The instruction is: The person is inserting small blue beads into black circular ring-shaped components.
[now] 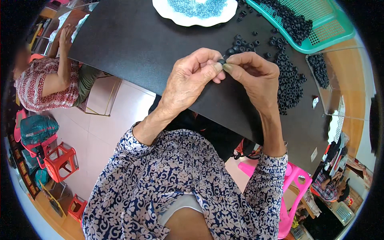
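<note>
Pinching 1 small, dark, rounded piece (221, 61) in the left hand (182, 80), fingertip to fingertip with the right hand (255, 74); cannot tell whether gripping it there too. Best to brace left, move right only slightly, and stay over the flat black worktop (128, 44), clear of the loose, black, ring-shaped pieces (290, 82) beside the right hand.

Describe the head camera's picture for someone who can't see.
Someone's left hand pinches a small dark piece, right hand meeting it, over a table; nearby are loose black pieces, a green basket and a white dish of blue granules.
</note>
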### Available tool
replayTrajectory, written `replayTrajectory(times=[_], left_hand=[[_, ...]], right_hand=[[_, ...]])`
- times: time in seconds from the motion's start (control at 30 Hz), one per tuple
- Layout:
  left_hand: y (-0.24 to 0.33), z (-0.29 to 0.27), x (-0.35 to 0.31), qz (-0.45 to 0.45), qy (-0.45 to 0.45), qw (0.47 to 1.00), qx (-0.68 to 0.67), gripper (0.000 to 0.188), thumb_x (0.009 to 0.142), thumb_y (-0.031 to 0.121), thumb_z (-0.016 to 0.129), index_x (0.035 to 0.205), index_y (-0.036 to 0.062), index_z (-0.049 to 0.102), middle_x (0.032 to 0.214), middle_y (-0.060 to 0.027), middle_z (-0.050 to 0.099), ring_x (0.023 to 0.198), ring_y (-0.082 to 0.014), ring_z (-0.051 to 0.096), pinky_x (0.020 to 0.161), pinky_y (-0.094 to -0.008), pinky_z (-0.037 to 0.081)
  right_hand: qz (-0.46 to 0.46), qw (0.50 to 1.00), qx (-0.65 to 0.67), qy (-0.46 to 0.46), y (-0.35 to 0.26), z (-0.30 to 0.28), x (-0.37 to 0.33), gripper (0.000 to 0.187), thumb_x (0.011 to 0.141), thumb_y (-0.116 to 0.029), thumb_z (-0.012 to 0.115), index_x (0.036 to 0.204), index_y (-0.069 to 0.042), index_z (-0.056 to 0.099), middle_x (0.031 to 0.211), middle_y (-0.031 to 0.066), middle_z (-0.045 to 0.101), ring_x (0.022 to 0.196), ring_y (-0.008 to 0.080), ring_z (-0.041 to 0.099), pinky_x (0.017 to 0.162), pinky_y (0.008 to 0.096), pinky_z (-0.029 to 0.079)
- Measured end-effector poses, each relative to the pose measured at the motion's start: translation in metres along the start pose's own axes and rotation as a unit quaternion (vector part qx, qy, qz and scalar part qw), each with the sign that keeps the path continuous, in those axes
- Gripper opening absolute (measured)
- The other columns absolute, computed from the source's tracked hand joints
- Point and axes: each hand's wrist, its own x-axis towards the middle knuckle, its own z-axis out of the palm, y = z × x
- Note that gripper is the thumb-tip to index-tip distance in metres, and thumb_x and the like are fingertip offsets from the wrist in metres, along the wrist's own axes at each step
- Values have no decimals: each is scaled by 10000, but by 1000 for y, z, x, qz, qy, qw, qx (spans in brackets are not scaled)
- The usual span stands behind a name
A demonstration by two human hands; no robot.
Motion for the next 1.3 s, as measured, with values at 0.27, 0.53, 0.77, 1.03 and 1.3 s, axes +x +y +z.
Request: replayTrajectory(times=[0.27,0.53,0.77,1.03,1.3], left_hand=[[2,-3,1,-16,-5,999,-27,206,967,103,544,1089,-58,581,884,-73,639,809,-117,612,756,-254,517],[4,2,0,-31,-13,999,-11,200,963,95,541,1081,-62,580,867,-71,646,794,-117,609,751,-251,514],[4,2,-2,-44,3,999,-8,188,965,108,541,1065,-45,587,847,-58,636,778,-103,594,764,-245,498],[3,-2,2,-51,-21,998,-38,207,968,120,533,1074,-48,590,856,-71,651,776,-121,602,752,-250,499],[4,-2,1,-60,-15,997,-43,190,968,112,527,1063,-36,601,846,-62,647,770,-115,599,747,-247,499]], right_hand=[[54,999,-1,5,1,-5,4,166,854,-21,682,1011,33,693,865,58,678,746,103,600,714,218,487],[61,998,16,-26,-1,-7,0,134,838,7,687,971,27,687,872,43,673,772,92,610,717,213,488],[74,995,-9,-64,-1,-12,-5,113,816,34,701,925,12,680,853,7,665,779,61,607,706,194,480],[-11,955,-292,48,-13,-51,24,110,871,-55,655,952,12,685,773,-40,613,692,18,522,625,169,422],[-99,832,-546,-6,3,-112,91,183,845,-63,650,1021,-25,681,800,32,665,696,76,585,634,226,472]])
